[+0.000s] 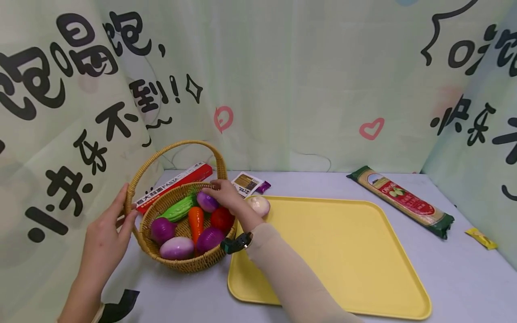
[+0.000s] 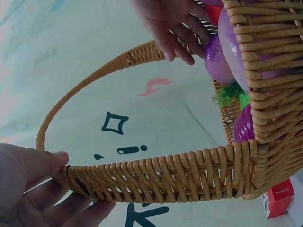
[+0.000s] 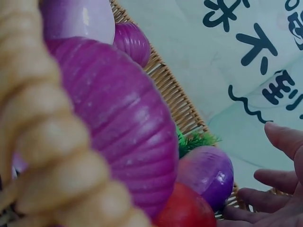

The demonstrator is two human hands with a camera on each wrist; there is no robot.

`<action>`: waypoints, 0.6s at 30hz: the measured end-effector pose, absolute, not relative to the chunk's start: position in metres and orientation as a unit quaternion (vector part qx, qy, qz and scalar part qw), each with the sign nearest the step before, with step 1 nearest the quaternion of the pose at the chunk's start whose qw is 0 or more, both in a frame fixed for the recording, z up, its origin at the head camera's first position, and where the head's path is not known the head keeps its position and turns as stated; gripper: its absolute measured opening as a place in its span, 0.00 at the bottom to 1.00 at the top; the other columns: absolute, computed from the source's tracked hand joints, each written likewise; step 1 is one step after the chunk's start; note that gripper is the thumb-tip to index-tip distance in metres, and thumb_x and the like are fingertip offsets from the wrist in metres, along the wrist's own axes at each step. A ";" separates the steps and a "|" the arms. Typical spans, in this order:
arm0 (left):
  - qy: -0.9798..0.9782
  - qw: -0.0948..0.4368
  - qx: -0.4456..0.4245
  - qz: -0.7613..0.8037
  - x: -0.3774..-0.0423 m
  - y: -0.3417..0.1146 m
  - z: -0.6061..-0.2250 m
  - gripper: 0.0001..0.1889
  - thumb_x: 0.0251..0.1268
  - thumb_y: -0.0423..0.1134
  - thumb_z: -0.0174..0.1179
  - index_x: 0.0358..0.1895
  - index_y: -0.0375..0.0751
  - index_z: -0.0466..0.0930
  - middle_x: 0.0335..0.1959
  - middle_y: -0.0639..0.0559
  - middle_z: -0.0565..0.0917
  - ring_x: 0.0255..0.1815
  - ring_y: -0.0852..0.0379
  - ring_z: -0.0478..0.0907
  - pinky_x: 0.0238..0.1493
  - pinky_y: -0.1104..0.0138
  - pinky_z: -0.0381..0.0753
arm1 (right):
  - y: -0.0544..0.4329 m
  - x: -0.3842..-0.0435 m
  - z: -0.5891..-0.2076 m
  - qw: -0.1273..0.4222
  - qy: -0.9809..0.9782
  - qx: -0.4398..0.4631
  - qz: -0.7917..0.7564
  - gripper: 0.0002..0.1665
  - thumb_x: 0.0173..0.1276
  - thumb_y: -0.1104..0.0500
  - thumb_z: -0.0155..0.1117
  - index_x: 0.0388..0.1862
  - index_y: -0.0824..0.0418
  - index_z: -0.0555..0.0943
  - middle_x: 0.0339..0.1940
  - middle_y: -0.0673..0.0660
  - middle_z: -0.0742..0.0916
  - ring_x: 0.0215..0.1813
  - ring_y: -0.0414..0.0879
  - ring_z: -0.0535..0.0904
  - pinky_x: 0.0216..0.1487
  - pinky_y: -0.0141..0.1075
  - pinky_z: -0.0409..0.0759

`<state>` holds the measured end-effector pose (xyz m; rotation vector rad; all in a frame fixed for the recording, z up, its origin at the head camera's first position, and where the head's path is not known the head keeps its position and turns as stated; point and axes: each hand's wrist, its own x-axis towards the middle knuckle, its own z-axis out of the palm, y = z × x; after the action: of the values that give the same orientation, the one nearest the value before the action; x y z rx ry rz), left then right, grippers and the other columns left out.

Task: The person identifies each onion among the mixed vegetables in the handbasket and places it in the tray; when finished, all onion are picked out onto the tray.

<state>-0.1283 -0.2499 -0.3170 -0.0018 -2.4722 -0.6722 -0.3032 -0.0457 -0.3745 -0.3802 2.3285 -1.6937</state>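
Observation:
A wicker basket (image 1: 181, 267) of toy vegetables stands at the left of the table. My left hand (image 1: 106, 233) grips the left side of its arched handle (image 1: 131, 195), thumb on one side and fingers on the other. At the far right rim is my right hand (image 1: 226, 195), its fingers loosely extended beside the handle's base and a purple onion (image 1: 208, 202). Inside lie a green gourd (image 1: 178, 209), a carrot (image 1: 196, 222), a red tomato (image 1: 222, 219), ridged purple onions (image 3: 118, 123) and a pale purple one (image 1: 177, 248).
Right of the basket lies a yellow tray (image 1: 331, 255), with a white onion (image 1: 259, 205) at its far left corner. Behind are a red pasta box (image 1: 198, 172) and a small printed packet (image 1: 246, 184). A noodle pack (image 1: 404, 199) and yellow sachet (image 1: 481, 238) lie far right.

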 end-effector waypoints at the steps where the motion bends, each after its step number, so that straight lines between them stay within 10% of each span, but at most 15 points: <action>1: -0.925 0.285 0.000 -0.252 -0.128 -0.250 -0.317 0.38 0.64 0.31 0.57 0.74 0.55 0.51 0.61 0.31 0.74 0.52 0.31 0.77 0.43 0.49 0.79 | -0.047 -0.303 -0.375 0.118 0.793 -0.131 -0.583 0.31 0.66 0.51 0.61 0.63 0.65 0.72 0.60 0.62 0.79 0.60 0.51 0.75 0.64 0.41 0.76; 18: -0.924 0.286 0.002 -0.253 -0.129 -0.250 -0.318 0.37 0.65 0.32 0.57 0.74 0.55 0.52 0.60 0.31 0.74 0.51 0.31 0.78 0.42 0.48 0.80 | -0.057 -0.309 -0.384 0.115 0.749 -0.101 -0.644 0.29 0.67 0.52 0.60 0.64 0.63 0.71 0.63 0.60 0.77 0.59 0.51 0.77 0.56 0.41 0.82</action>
<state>-0.1289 -0.2497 -0.3178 0.0055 -2.4704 -0.6760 -0.3085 -0.0575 -0.3841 -0.2972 2.1961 -1.8869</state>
